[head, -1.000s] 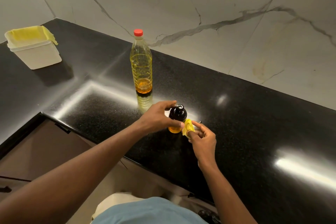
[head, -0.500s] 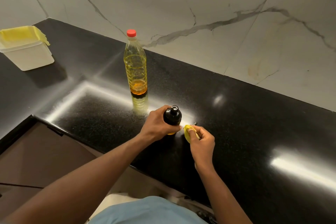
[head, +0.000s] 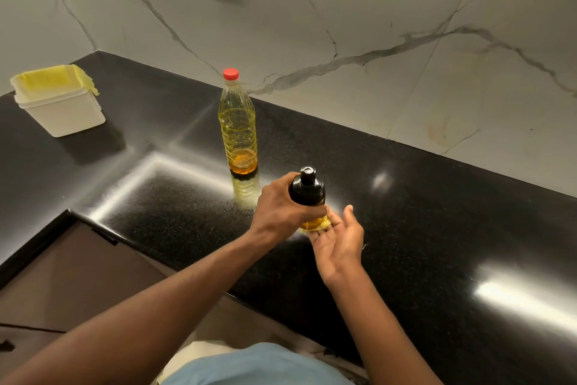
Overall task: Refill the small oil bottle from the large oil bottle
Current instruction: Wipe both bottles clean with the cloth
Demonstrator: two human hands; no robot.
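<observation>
At the bench [head: 437, 213] front edge, the left hand [head: 279, 213] grips the small oil bottle [head: 307, 191], upright and capped, fingers [head: 312, 213] curled round it. The right hand [head: 338, 239] lies open under a yellow cloth [head: 315, 223] at its base. The large oil bottle [head: 239, 131] stands capped just behind, nearer the left hand.

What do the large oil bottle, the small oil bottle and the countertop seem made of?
The large oil bottle: clear ribbed plastic, probably; oil shows through. The small oil bottle: glossy black upper part, clear lower; plastic or glass, can't tell. The countertop: polished black speckled stone, mirroring lights.
</observation>
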